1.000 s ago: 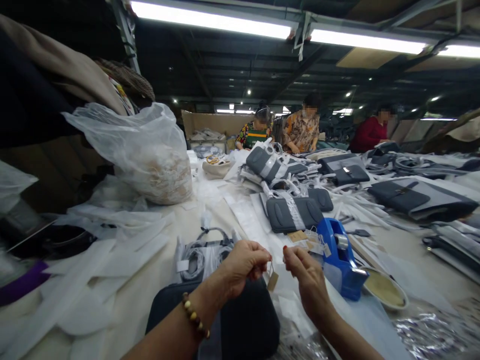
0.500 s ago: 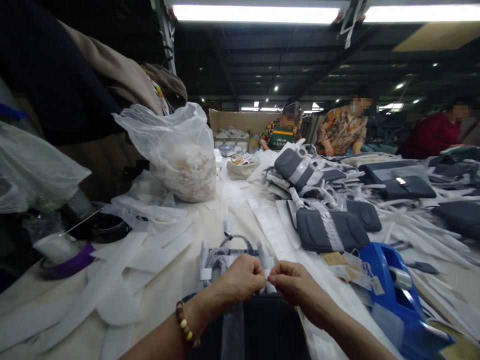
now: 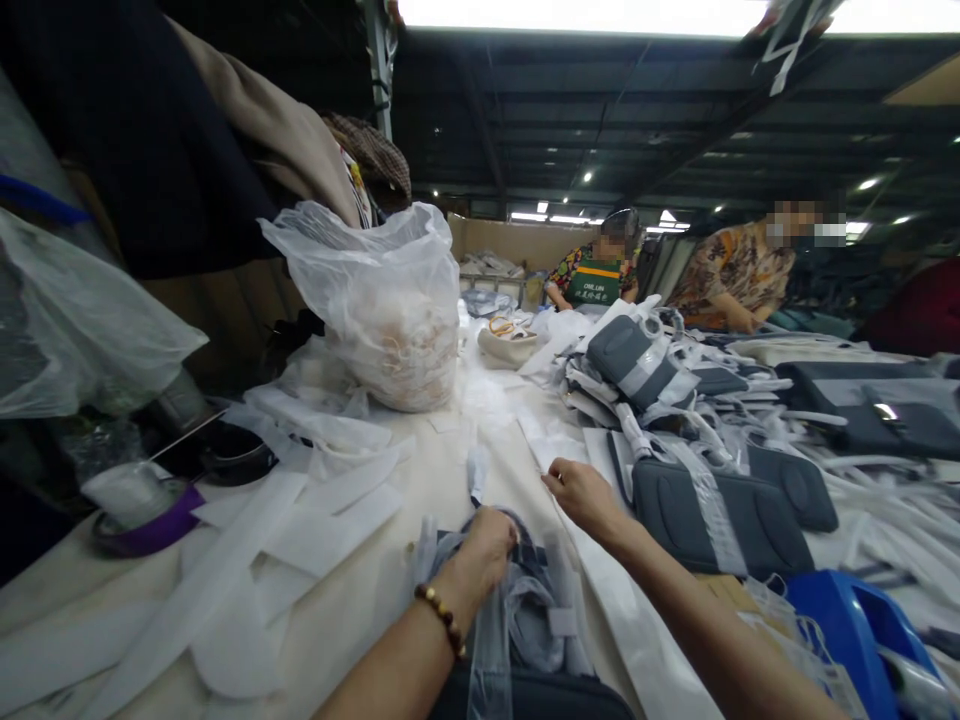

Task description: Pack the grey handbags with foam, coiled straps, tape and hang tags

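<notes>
A dark grey handbag point(image 3: 559, 697) lies at the near edge in front of me, with clear wrapping and a strip of translucent film across it. My left hand point(image 3: 489, 548), a bead bracelet at its wrist, is closed at the bag's dark handle point(image 3: 523, 530) and seems to grip it. A white-wrapped tag or strap end point(image 3: 477, 474) sticks up just beyond. My right hand point(image 3: 589, 497) is up off the bag to the right, thumb and fingertips pinched together. Whatever may be between those fingertips is too small to make out.
Wrapped grey bags point(image 3: 712, 510) are piled on the right, beside a blue tape dispenser point(image 3: 847, 620). White foam sheets point(image 3: 247, 560) spread over the left side. A filled plastic sack point(image 3: 390, 330) and a purple tape roll point(image 3: 154, 530) stand farther left. Co-workers point(image 3: 596, 275) are across the table.
My hands, close together over the bag before, are now apart. The right has moved up and away; the left has shifted onto the handle. The view has turned slightly left.
</notes>
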`<state>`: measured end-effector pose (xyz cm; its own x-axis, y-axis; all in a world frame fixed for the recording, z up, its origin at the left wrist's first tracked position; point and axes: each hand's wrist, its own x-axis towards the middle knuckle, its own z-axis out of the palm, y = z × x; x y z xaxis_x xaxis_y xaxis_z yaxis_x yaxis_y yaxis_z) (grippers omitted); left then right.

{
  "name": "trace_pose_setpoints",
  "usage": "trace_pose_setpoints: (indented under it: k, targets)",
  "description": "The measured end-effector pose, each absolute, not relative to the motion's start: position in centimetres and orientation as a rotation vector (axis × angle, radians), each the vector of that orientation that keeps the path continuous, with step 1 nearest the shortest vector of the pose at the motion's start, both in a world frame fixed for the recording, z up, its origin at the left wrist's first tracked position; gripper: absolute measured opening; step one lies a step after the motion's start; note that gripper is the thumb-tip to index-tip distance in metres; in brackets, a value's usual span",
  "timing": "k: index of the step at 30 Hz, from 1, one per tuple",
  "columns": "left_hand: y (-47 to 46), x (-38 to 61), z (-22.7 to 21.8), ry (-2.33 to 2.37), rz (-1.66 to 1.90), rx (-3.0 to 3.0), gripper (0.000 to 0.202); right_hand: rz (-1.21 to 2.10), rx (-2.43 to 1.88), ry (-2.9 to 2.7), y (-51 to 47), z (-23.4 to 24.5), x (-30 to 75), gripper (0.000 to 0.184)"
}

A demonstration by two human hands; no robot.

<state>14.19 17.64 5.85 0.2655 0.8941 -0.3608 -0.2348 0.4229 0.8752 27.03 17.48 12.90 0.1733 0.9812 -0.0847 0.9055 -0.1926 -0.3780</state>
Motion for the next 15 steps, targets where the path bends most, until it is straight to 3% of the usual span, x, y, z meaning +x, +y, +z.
trace_pose_setpoints:
  k: [5,9,15]
  targets:
    - [18.0,15.6,4.6,1.091,0.989,0.588,0.006,0.859,-2.155,-2.146,20.4,10.4,26.4,0.019]
    - [17.5,15.3,4.9,1.082,1.033,0.53,0.021,1.179,-1.983,-2.256,20.9,9.9,26.0,0.019]
    - [17.7,15.8,3.9,1.137,1.035,0.533,0.017,1.273,-1.894,-2.253,21.1,10.6,25.8,0.017]
